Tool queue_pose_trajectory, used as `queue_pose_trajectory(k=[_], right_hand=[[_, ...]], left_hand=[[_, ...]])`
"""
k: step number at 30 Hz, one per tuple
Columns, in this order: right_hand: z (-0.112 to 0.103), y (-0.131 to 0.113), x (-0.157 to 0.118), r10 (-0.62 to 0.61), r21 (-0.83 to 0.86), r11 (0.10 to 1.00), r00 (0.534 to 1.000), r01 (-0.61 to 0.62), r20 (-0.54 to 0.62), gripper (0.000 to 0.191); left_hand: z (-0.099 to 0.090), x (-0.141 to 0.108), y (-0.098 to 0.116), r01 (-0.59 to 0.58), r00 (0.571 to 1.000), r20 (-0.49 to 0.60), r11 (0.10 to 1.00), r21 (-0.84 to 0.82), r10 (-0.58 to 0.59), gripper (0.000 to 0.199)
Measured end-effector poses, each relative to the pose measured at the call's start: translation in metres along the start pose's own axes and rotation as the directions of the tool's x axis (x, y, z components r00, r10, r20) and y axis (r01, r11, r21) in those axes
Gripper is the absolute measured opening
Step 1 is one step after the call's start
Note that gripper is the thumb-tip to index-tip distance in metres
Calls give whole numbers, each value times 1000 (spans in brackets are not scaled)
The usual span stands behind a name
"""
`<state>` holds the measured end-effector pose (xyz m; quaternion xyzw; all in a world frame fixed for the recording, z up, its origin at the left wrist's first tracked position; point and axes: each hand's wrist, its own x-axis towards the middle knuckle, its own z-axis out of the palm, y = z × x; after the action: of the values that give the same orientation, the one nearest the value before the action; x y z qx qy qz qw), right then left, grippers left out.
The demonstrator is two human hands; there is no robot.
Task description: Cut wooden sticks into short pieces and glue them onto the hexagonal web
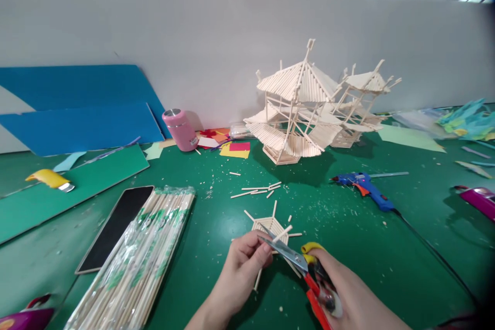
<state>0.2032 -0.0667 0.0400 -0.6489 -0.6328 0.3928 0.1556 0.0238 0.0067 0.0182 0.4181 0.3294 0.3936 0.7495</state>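
My left hand [238,274] pinches a short wooden stick [283,233] between thumb and fingers. In my right hand [351,289] are scissors [291,254] with one yellow and one red handle; their blades are apart, around the stick near my left fingertips. Beneath the blades lies a small web-shaped piece of sticks [264,223], its spokes pointing outward. My left hand and the scissors hide much of it. Loose cut sticks [256,188] lie just beyond, among small crumbs of wood.
A stick-built pagoda model [296,113] stands at the back, near a pink flask [180,131]. At right lies a blue glue gun [361,183] with its cord. Bagged sticks [135,263], a black tablet-like slab [116,229] and a yellow cutter [48,179] are at left.
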Motion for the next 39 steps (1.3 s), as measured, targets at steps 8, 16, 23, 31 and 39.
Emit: queue_pose_trajectory(k=[8,16,23,31,39], right_hand=[[-1,3,-4,-41,83,996,998,37,50,40],[-4,-3,-4,40,14,999,998,-41,58,35],[0,-5,0,18,55,998,999,-21,52,21],[8,15,1,28,-31,999,993,-31,-115,48],[10,13,-2,34,-94,995,999,-37,-42,34]], left_hand=[[-1,0,-4,173,966,245,903,-392,-79,15],[-2,0,-10,192,941,337,859,-475,-24,13],[-3,2,-8,67,985,170,956,-286,-18,13],[-7,1,-14,3,993,116,991,-137,13,16],[-6,0,-11,-21,992,121,999,-47,27,17]])
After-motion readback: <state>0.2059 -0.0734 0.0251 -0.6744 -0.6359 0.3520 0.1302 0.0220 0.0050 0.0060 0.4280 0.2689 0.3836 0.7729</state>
